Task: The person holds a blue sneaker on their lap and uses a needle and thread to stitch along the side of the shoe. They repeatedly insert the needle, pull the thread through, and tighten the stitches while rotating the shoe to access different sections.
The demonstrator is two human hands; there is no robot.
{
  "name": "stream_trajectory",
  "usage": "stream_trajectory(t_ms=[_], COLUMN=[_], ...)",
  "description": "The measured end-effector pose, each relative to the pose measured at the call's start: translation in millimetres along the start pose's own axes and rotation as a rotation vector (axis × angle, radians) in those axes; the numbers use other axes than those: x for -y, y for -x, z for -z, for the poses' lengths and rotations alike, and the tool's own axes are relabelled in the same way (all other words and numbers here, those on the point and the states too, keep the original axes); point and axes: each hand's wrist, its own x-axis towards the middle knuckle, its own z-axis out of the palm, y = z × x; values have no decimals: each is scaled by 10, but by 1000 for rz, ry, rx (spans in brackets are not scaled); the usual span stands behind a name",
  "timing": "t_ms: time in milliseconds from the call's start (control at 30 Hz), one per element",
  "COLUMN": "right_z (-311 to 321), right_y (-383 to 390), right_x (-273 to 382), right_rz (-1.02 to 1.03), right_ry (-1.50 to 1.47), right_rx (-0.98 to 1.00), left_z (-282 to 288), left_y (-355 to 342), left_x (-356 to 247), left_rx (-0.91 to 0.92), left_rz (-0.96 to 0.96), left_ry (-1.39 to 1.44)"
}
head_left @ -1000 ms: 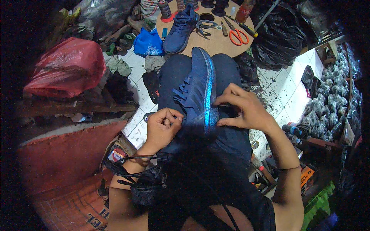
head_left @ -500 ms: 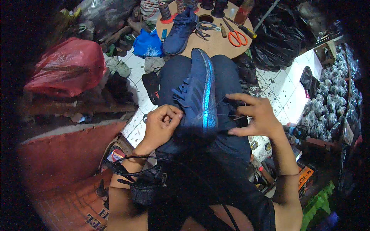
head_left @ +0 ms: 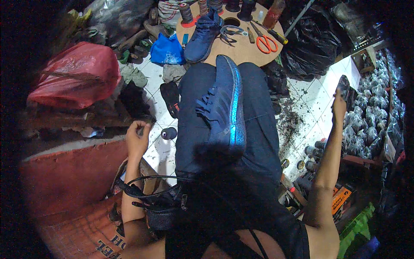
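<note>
A dark blue sneaker (head_left: 224,108) lies across my thighs, its shiny blue sole edge turned to the right and its heel in shadow. Off to the left, my left hand (head_left: 138,137) is closed in a pinch, well apart from the shoe; what the fingers hold is too fine to see. My right hand (head_left: 339,105) is stretched far out to the right, fingers drawn together beside a dark object (head_left: 343,84), and its grip is hard to make out. Near my left hand a small dark spool-like cylinder (head_left: 169,133) stands on the tiles.
Ahead, a round wooden board (head_left: 241,49) carries the matching sneaker (head_left: 202,41), orange-handled scissors (head_left: 266,44), pliers (head_left: 228,34) and thread spools (head_left: 186,14). A red plastic bag (head_left: 77,75) is at left. Many plastic-wrapped bundles (head_left: 366,108) line the right side.
Both hands have moved outward from the shoe, the left one to the left and the right one far to the right and forward. The sneaker stays on my lap; the cylinder is now uncovered.
</note>
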Motion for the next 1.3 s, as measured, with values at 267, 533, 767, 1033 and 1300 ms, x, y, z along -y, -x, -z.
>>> stream_trajectory(t_ms=[267, 533, 767, 1033, 1300], right_z=[-141, 58, -141, -247, -289], right_y=[1902, 2506, 2753, 2851, 2805], right_x=[1081, 1598, 1766, 1893, 1923], right_rz=[480, 416, -140, -204, -196], right_ry=[-541, -771, -1319, -1105, -1058], right_rx=[576, 1096, 1312, 1215, 1179], left_z=[-402, -472, -622, -567, -540], left_y=[232, 189, 322, 284, 232], left_x=[-1212, -1313, -1179, -1543, -1601], left_rx=[148, 231, 455, 459, 487], left_rz=[-534, -666, 122, -610, -716], left_ry=[78, 129, 1734, 226, 80])
